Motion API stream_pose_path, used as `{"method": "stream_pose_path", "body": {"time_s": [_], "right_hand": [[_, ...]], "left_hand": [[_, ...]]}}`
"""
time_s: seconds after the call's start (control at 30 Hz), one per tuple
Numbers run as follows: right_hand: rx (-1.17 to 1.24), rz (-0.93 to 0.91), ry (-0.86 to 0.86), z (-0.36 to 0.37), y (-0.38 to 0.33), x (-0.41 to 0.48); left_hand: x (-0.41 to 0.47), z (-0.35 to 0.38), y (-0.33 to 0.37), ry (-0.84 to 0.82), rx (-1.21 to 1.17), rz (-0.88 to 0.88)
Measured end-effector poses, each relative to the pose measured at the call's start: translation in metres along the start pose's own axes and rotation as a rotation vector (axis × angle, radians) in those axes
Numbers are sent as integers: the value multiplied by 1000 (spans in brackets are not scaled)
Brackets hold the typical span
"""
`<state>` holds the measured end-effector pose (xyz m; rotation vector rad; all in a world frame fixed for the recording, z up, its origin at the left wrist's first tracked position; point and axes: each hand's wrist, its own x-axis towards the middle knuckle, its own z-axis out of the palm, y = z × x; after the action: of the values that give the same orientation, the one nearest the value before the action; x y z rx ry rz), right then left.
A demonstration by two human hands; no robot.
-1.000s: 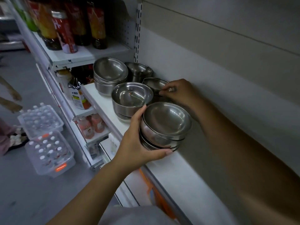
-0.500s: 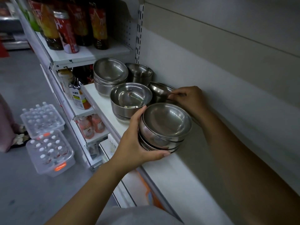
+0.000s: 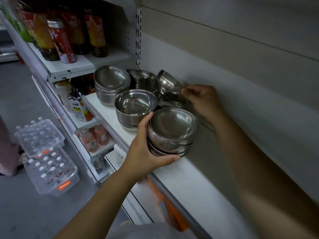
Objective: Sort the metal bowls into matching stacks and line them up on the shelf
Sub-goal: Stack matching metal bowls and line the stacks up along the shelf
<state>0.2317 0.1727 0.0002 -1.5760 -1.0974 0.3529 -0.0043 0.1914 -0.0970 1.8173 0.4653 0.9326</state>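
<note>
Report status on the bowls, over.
Left hand grips near stack. Right hand pinches tilted bowl by its rim, over back stack. Middle stack close beside near stack; nothing blocking.

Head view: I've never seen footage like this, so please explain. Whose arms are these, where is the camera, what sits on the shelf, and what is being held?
There is no machine here. A person wears a camera on the head, and it looks down along both arms. The left hand grips a stack of shallow bowls at the front of the white shelf. The right hand pinches the rim of a single bowl, which is tipped on its side above a rear stack. Further along stand a deeper-bowl stack, a wide stack and a back stack. Bottles stand on the shelf above.
</note>
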Motion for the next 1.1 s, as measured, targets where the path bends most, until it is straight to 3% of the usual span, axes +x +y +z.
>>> {"method": "stream_pose_path", "body": {"time_s": [0.27,0.47,0.83,0.93,1.1], "right_hand": [[6,-153,47,-25,-39,-56],[-129,-276,-44,-33,-47,-105],[-222,-150,-181,-23,-48,-132],[-95,-123,-57,-15,-48,-137],[115,177,247,6,-43,-145]], "left_hand": [[-1,-1,2,-33,-30,-23],[1,-5,3,-87,-95,-20],[0,-6,12,-50,-133,-30],[1,-6,14,-67,-121,-40],[8,-4,20,-34,-179,-65]]}}
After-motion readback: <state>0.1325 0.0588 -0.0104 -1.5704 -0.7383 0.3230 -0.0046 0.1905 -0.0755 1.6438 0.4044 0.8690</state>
